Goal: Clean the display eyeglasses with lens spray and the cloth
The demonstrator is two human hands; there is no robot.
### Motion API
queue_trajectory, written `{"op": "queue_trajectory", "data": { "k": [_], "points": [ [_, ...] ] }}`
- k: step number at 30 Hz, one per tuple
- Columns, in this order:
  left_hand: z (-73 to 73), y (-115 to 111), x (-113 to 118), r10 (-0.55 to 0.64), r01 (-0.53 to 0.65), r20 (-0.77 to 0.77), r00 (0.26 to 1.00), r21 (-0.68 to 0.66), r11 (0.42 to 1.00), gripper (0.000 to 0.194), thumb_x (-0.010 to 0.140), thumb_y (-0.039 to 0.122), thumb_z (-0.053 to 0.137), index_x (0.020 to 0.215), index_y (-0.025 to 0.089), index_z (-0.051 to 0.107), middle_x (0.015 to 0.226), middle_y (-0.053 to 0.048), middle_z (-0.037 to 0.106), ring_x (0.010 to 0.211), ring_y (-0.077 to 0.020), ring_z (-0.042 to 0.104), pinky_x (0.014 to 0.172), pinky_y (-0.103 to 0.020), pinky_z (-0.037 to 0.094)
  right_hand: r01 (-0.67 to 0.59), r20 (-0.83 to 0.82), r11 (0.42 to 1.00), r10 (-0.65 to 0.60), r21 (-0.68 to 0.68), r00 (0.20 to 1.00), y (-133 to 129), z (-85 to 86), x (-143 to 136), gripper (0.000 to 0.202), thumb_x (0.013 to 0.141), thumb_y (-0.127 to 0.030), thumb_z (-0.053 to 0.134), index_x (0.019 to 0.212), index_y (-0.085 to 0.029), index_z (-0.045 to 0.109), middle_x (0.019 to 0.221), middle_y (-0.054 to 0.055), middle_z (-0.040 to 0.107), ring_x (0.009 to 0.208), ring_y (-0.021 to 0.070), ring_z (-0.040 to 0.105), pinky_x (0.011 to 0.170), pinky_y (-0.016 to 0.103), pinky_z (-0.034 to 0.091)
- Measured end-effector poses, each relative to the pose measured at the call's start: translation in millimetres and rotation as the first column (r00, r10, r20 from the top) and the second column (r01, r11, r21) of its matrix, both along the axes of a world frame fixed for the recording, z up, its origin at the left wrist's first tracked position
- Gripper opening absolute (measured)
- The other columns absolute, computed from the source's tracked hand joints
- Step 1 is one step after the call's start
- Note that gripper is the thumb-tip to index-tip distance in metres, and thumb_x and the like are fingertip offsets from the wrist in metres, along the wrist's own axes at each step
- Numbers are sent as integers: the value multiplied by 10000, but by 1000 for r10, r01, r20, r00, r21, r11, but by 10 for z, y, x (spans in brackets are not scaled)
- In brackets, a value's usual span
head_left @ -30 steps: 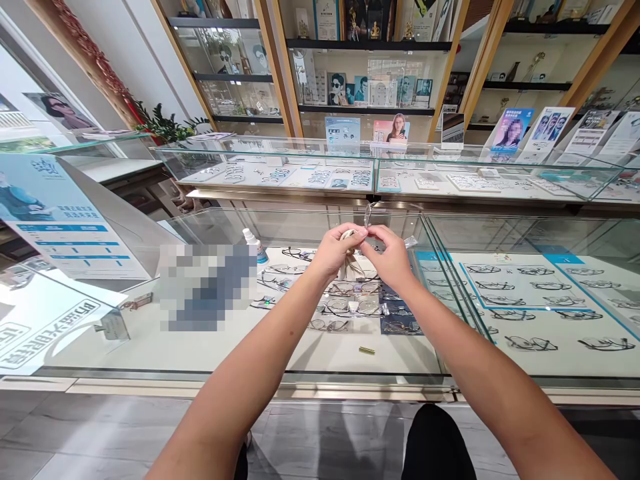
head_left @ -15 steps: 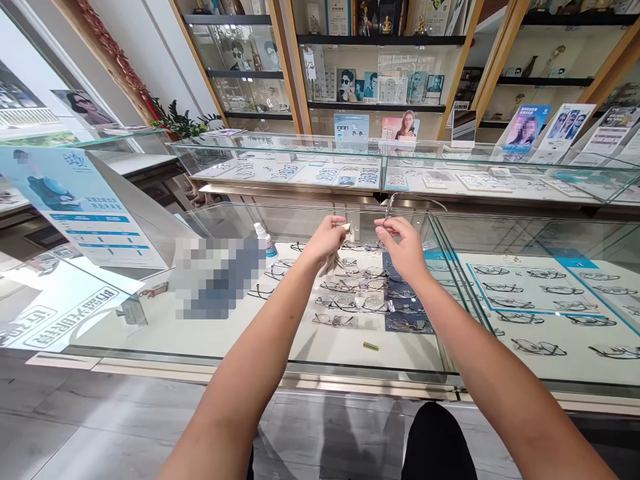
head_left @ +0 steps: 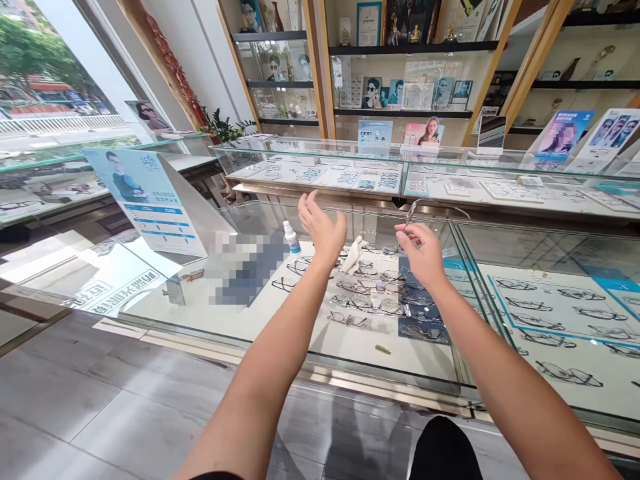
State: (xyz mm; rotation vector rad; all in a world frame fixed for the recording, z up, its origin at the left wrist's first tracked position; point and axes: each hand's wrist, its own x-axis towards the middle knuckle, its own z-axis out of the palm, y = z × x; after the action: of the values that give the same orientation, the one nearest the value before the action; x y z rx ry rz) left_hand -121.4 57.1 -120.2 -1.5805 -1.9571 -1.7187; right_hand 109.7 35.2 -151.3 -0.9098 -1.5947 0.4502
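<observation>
**A:** What is hard to make out here?

**B:** The thin metal-framed spectacles in the right hand are nearly lost against the glass behind them. Only a slim frame rising from the fingertips and one wire arm curving off to the right can be seen; the lenses cannot be told. A blurred, pixelated patch covers part of the glass-topped display table at centre left.

**A:** Where are the spectacles, and which way do they run?

**B:** Just right of centre, held in the air above the table. The right hand's grip is pinched shut on the lower end of the frame. The long axis tilts up and slightly left from the fingers.

**A:** And the left hand?

**B:** Its grip is spread wide, palm facing right, holding nothing, a little left of centre.

**A:** What lies around?

**B:** A crumpled white cloth lies between the hands. A small white spray bottle with a blue label stands just left of the left hand. Rows of eyeglass frames lie under the hands, and a small brass-coloured cylinder lies nearer the table's front edge.
</observation>
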Motion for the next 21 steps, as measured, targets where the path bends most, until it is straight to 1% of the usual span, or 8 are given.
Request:
{"op": "queue_trajectory", "data": {
  "k": [2,4,6,8,11,14,19,21],
  "points": [
    [72,-18,-113,106,-104,-50,993,40,994,678,931,148,651,1572,165,427,1700,-244,373,1605,-386,351,1311,-548,306,0,17,1000,0,-8,1000,-22,1,-5,289,1019,-475,676,1114,-251,833,1222,105,770,992,258,692,895,435,580],
    [119,-17,-245,221,-222,-89,971,5,975,704,919,144,664,1582,154,429,1716,-254,357,1609,-398,338,1308,-565,307,2,23,1000,-2,-7,1000,-37,4,-10,293,1022,-478,673,1115,-251,833,1223,106,768,999,262,689,882,430,576],
    [131,10,-372,323,-334,-110,940,-103,937,757,886,109,680,1599,138,425,1741,-278,315,1620,-425,311,1296,-602,312,2,16,1000,-2,3,1000,-41,5,-12,289,1022,-471,672,1110,-248,834,1212,106,769,1003,263,690,881,429,574],
    [109,58,-479,360,-382,-129,924,-268,885,818,833,39,686,1603,146,432,1744,-297,308,1610,-446,326,1260,-648,346,-2,12,1000,2,10,1000,-33,2,-11,286,1025,-466,670,1105,-246,835,1206,106,770,1004,263,693,884,430,572],
    [52,139,-598,340,-352,-111,934,-461,815,850,794,-6,687,1584,201,453,1733,-307,329,1583,-468,358,1157,-725,429,-7,13,1000,7,10,1000,-15,-9,-6,284,1027,-468,668,1102,-249,834,1209,106,771,1009,264,696,892,434,571],
    [9,191,-691,340,-302,-23,940,-522,798,810,822,57,716,1572,222,458,1686,-322,370,1543,-498,388,1056,-750,497,-3,10,1000,3,3,1000,-4,-21,-2,291,1023,-475,669,1101,-247,833,1211,107,772,999,262,694,882,432,570],
    [-10,195,-846,302,-213,66,951,-569,794,935,807,16,708,1659,143,345,1584,-381,451,1434,-494,575,1075,-659,518,-2,7,1000,2,-6,1000,0,-25,-4,319,1019,-508,664,1102,-248,829,1215,109,773,959,253,683,860,426,569],
    [-13,185,-895,269,-182,62,961,-590,787,964,797,-5,694,1667,92,289,1496,-408,538,1355,-474,660,1078,-618,517,-11,2,1000,11,-4,1000,-2,-18,-7,320,1018,-514,663,1090,-249,828,1211,108,775,963,254,685,867,428,573]
  ]
}}
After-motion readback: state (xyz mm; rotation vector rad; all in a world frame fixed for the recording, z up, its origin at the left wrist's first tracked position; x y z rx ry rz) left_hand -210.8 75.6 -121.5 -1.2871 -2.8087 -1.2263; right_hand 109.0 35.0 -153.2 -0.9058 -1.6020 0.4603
